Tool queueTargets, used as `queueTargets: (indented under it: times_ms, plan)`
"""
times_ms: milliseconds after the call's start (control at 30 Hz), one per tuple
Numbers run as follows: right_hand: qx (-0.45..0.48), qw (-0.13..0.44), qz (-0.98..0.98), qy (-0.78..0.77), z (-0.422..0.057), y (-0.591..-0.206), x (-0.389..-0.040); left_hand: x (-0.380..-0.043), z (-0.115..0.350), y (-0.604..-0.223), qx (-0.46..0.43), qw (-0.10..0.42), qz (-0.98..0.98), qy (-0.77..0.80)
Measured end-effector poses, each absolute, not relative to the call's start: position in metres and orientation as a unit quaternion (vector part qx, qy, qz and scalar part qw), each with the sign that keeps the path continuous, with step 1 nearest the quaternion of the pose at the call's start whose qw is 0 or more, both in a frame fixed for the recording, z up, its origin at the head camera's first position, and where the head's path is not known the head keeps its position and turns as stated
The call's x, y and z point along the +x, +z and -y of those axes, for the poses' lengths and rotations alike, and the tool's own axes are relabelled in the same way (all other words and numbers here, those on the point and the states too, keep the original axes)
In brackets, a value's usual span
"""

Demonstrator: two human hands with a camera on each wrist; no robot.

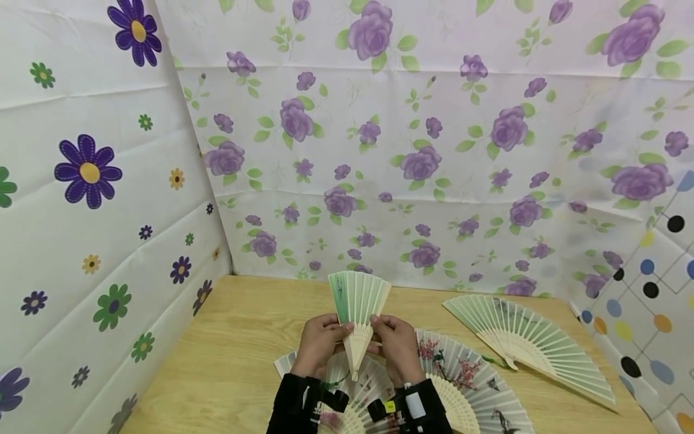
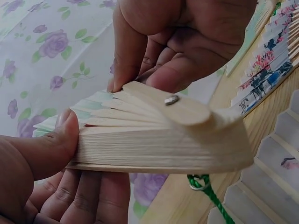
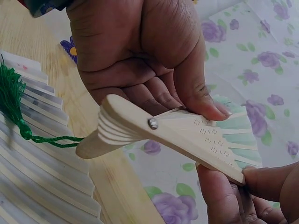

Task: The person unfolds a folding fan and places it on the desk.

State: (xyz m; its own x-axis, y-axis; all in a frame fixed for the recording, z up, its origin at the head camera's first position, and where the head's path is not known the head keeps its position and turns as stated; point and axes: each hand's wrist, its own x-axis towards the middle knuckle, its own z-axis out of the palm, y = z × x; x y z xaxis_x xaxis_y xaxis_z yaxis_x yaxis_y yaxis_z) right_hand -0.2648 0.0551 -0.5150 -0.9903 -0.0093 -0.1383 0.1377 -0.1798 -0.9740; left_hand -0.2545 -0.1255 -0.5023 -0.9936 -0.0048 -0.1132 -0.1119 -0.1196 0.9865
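Note:
A pale green folding fan (image 1: 360,301) with cream ribs stands partly spread between my two hands, its leaf up and its pivot end down. My left hand (image 1: 317,343) pinches one outer rib, thumb in front and fingers behind. Across from it, my right hand (image 1: 400,349) pinches the other side the same way. In the left wrist view many ribs lie stacked tightly beside the left thumb (image 2: 67,130), while several fan out near a metal rivet (image 2: 171,100). From the pivot end hangs a green cord with a tassel (image 3: 11,88).
Another green fan (image 1: 542,343) lies spread at the right of the wooden table (image 1: 217,361). A white fan with pink blossoms (image 1: 477,374) lies spread nearer, and another white fan (image 1: 374,377) lies below my hands. Flowered cloth (image 1: 379,229) stands along the table's back edge.

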Motion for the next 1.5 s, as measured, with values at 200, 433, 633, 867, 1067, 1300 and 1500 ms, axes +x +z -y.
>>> queueTargets:
  times_ms: [200, 433, 633, 867, 1067, 1300, 1500]
  plan:
    - [0.059, 0.047, -0.631, -0.772, -0.0548, -0.5148, -0.2638, -0.2540, 0.1251, -0.5034, -0.041, 0.022, -0.668, 0.743]
    - [0.064, 0.043, -0.624, -0.778, -0.0569, -0.5116, -0.2617, -0.2544, 0.1246, -0.5015, -0.052, 0.013, -0.664, 0.746]
    - [0.072, 0.040, -0.622, -0.779, -0.0569, -0.5113, -0.2626, -0.2555, 0.1241, -0.5013, -0.056, 0.014, -0.666, 0.744]
    - [0.080, 0.021, -0.624, -0.777, -0.0557, -0.5119, -0.2634, -0.2555, 0.1245, -0.5019, -0.060, 0.005, -0.671, 0.739]
    - [0.084, 0.011, -0.619, -0.781, -0.0556, -0.5105, -0.2635, -0.2564, 0.1245, -0.5017, -0.064, -0.002, -0.674, 0.736]
    - [0.077, 0.018, -0.612, -0.787, -0.0572, -0.5088, -0.2621, -0.2571, 0.1240, -0.5014, -0.071, -0.003, -0.664, 0.744]
    - [0.077, 0.006, -0.610, -0.788, -0.0567, -0.5101, -0.2601, -0.2551, 0.1241, -0.5014, -0.071, -0.009, -0.659, 0.749]
